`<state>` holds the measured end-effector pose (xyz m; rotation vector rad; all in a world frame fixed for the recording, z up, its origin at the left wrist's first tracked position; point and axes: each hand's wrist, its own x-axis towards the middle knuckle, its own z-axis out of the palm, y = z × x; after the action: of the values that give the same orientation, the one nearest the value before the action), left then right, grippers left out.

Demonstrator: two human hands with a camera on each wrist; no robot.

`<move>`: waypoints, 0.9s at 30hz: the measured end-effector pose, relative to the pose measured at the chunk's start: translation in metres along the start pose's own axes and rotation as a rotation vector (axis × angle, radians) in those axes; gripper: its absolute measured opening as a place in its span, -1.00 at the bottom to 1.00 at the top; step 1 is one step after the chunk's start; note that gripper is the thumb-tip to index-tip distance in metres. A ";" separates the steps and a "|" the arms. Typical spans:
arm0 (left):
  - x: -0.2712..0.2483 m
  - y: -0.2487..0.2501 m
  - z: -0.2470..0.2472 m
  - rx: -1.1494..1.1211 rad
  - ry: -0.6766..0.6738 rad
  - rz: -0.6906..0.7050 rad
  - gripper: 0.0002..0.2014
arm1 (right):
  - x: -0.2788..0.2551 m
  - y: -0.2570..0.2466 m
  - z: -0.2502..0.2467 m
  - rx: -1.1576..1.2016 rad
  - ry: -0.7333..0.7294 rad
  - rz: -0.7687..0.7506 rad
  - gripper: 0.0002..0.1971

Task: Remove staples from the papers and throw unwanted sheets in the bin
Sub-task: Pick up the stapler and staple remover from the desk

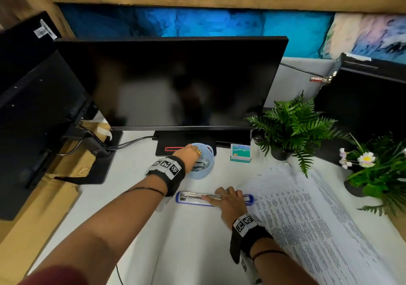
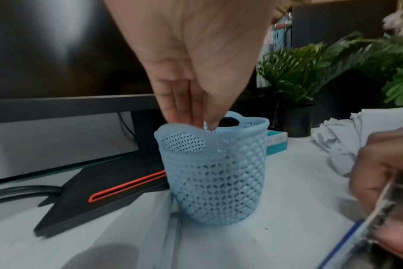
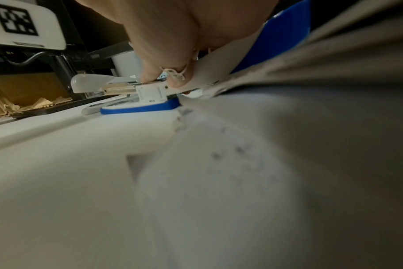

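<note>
My left hand (image 1: 190,153) hangs fingers-down over a small light blue lattice bin (image 1: 205,170) in front of the monitor stand. In the left wrist view its thumb and fingers (image 2: 184,116) pinch a tiny white paper scrap (image 2: 206,126) just above the bin's rim (image 2: 249,125). Torn paper bits lie inside the bin. My right hand (image 1: 227,197) lies over a long blue and white stapler (image 1: 193,197) that is spread open on the table. Seen from the right wrist, its fingers (image 3: 163,72) curl round the stapler's white hinge block (image 3: 152,94). A big fanned stack of printed sheets (image 1: 307,223) lies to the right.
A dark monitor (image 1: 175,82) stands behind the bin, its black base (image 1: 175,140) touching it. A teal staple box (image 1: 240,153) sits to the right, then a potted fern (image 1: 292,126) and a flowering plant (image 1: 377,170). Cardboard (image 1: 44,207) and a second screen fill the left.
</note>
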<state>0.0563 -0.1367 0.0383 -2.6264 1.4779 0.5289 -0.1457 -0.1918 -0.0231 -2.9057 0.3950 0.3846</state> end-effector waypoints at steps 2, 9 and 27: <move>0.012 0.005 0.002 0.046 -0.092 -0.036 -0.67 | 0.000 -0.001 0.001 0.004 0.010 -0.004 -0.24; 0.022 0.010 0.003 0.123 -0.194 -0.134 -0.67 | -0.001 0.000 -0.001 0.032 0.043 -0.007 -0.25; -0.030 -0.009 0.005 -0.475 0.287 0.003 -0.58 | -0.002 -0.001 -0.001 0.055 0.021 0.001 -0.22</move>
<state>0.0489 -0.1066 0.0427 -3.1810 1.5957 0.5851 -0.1474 -0.1906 -0.0212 -2.8586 0.4033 0.3388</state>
